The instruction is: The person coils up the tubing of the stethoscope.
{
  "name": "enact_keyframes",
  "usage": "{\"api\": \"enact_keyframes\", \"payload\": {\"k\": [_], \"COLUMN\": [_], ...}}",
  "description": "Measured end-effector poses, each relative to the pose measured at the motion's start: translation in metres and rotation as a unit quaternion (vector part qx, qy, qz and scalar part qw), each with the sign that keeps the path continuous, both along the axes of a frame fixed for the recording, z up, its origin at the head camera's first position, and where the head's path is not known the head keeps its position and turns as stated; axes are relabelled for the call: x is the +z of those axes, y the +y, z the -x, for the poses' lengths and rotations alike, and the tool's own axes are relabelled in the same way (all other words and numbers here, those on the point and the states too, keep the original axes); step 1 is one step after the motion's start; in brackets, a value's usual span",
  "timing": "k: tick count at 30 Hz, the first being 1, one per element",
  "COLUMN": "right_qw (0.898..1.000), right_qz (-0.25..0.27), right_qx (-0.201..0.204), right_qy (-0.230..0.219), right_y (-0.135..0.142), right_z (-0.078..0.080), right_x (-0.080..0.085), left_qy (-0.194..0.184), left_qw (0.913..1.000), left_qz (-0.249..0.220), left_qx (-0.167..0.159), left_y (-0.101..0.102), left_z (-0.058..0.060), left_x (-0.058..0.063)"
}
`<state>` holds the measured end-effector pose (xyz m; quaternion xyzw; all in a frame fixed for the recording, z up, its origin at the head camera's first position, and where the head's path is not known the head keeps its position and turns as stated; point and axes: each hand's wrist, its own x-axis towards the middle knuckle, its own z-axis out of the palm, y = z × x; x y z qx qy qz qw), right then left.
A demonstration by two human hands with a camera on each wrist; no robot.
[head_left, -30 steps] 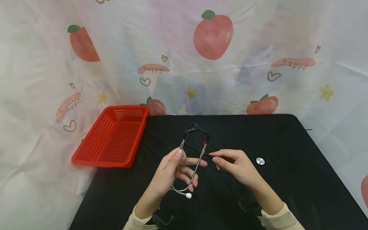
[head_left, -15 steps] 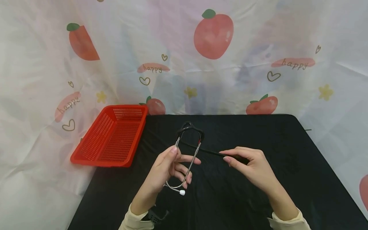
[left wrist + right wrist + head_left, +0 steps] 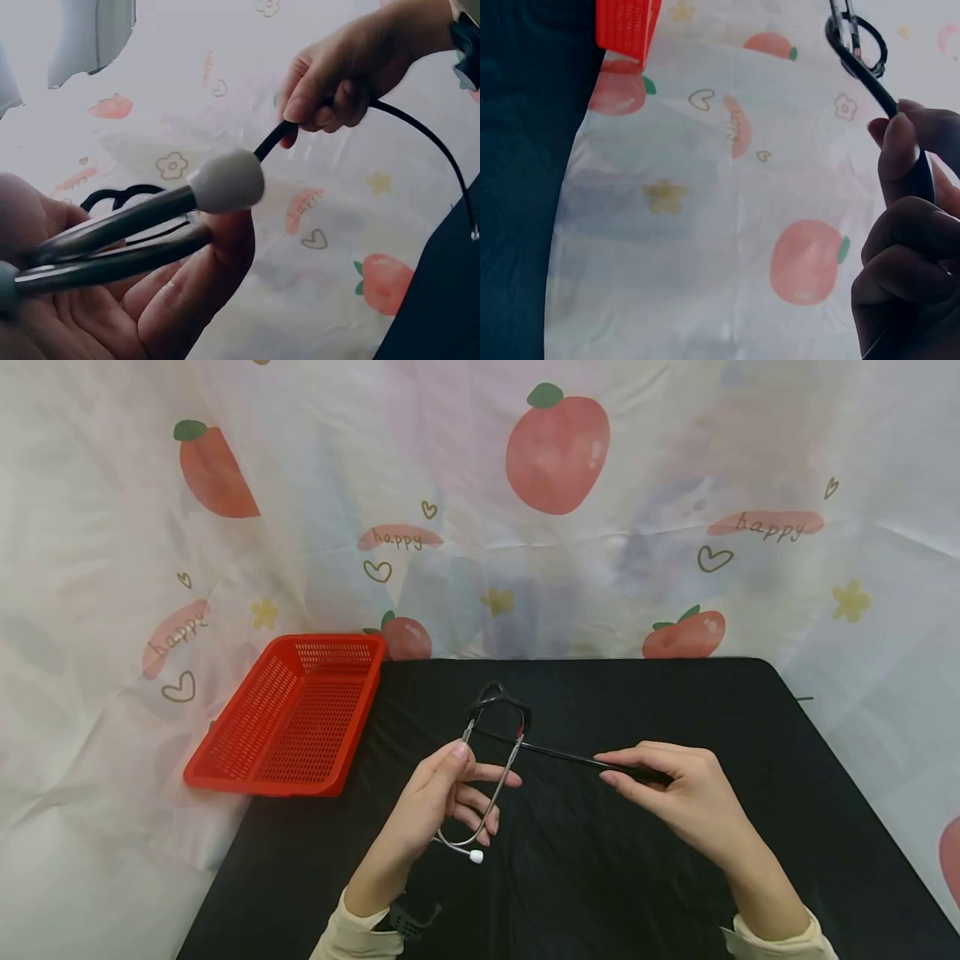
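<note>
A black, cloth-dull table [image 3: 750, 718] runs out of the head view at its near edge; a red perforated plastic basket [image 3: 262, 788] hides its far left corner. The stethoscope [image 3: 510, 765] is held above the table's middle, its metal tubes shiny and bent. The right hand [image 3: 686, 789] pinches the smooth black hose, covering part of it. The left hand [image 3: 438, 802] pinches one metal tube, other fingers loosely spread. One rounded white ear tip [image 3: 476, 857] shows; the left wrist view crops its mate.
</note>
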<state>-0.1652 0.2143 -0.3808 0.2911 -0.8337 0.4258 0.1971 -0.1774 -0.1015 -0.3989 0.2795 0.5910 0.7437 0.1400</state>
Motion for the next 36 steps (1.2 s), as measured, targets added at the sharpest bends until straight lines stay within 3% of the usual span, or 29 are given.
{"api": "enact_keyframes", "payload": {"k": [8,14,18,25,30,36], "right_qw": [0.999,0.996,0.991,0.983,0.968,0.946], "right_qz": [-0.030,-0.060,-0.068,-0.085,-0.122,-0.182], "right_qx": [0.014,0.048,0.082,0.138,0.197,0.265], "right_qy": [0.018,0.035,0.076,0.089,0.092,0.042], "right_y": [0.000,0.000,0.000,0.001,-0.004,-0.011], "right_z": [-0.005,-0.009,-0.009,-0.008,-0.005,-0.003], "right_x": [0.004,0.019,0.028,0.043,0.058,0.076], "left_qy": [-0.028,-0.027,-0.030,-0.035,-0.062,-0.080], "left_qw": [0.9985,0.9973,0.9967,0.9926,0.9845,0.9706], "left_qz": [0.033,0.064,0.075,0.109,0.139,0.126], "left_qx": [0.033,0.024,0.006,-0.041,-0.087,-0.189], "left_y": [0.009,0.015,0.018,0.028,0.033,0.035], "left_z": [-0.001,-0.005,-0.006,-0.009,-0.014,-0.019], "left_x": [-0.003,-0.003,-0.004,-0.005,-0.004,-0.005]}}
